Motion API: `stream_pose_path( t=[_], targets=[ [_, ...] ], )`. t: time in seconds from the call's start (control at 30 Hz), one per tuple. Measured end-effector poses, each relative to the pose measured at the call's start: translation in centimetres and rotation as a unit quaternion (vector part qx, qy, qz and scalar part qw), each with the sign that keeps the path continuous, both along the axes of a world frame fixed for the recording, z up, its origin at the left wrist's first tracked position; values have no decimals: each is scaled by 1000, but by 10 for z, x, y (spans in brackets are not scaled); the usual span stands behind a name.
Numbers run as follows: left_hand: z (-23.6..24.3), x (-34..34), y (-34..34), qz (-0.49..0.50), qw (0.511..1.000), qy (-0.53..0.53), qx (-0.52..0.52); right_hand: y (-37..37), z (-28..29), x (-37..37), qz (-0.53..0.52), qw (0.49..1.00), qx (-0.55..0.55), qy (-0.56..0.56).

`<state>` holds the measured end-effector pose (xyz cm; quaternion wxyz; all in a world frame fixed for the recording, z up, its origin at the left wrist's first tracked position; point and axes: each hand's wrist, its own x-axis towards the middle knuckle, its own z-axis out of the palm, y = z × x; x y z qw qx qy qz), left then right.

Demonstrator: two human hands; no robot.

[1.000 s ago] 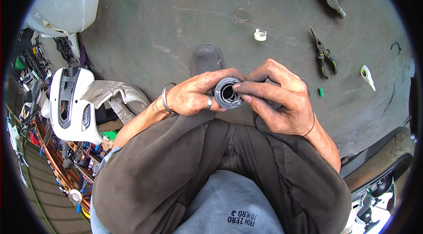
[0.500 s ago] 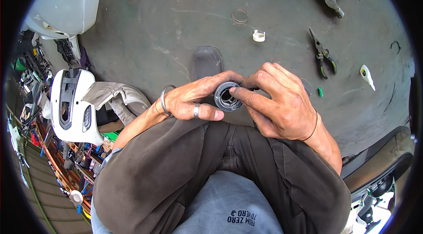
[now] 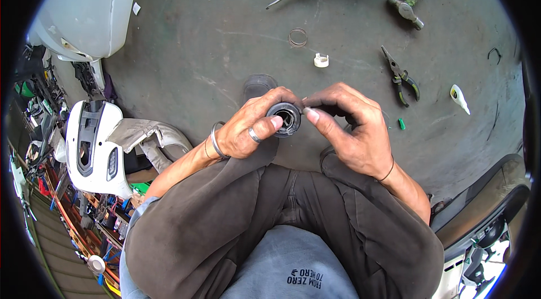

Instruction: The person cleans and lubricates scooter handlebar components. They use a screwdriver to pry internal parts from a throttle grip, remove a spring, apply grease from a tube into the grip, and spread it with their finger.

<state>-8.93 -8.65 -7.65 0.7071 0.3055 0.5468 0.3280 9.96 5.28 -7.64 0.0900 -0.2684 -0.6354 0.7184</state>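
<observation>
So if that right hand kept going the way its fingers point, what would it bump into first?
Probably the round black ring-shaped part held in the left hand; the right hand has its fingertips pointing at its rim, seemingly already touching.

Floor point(image 3: 197, 45): grey concrete, scuffed and scratched, under even daylight. White scooter panel point(image 3: 90, 3) at upper left; second white panel point(image 3: 93, 147) at left, beside grey cloth point(image 3: 149, 133). Cluttered shelving point(image 3: 51, 197) along left edge. Black scooter seat point(image 3: 484, 209) at lower right.
</observation>
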Motion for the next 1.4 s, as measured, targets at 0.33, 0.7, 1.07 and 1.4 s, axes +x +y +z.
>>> stream_pose_path(
  t=[0.33,0.7,1.07,1.4],
  targets=[
    [-14,10,10,39,973,177,143,-11,-4,-11,-81,925,-346,-138],
    [-2,17,35,183,981,37,44,-3,3,2,-179,971,155,-18],
    [12,21,27,156,987,-27,-23,14,26,1,87,928,354,73],
    [22,25,23,193,973,-81,-100,8,25,0,117,899,411,100]
  ],
)
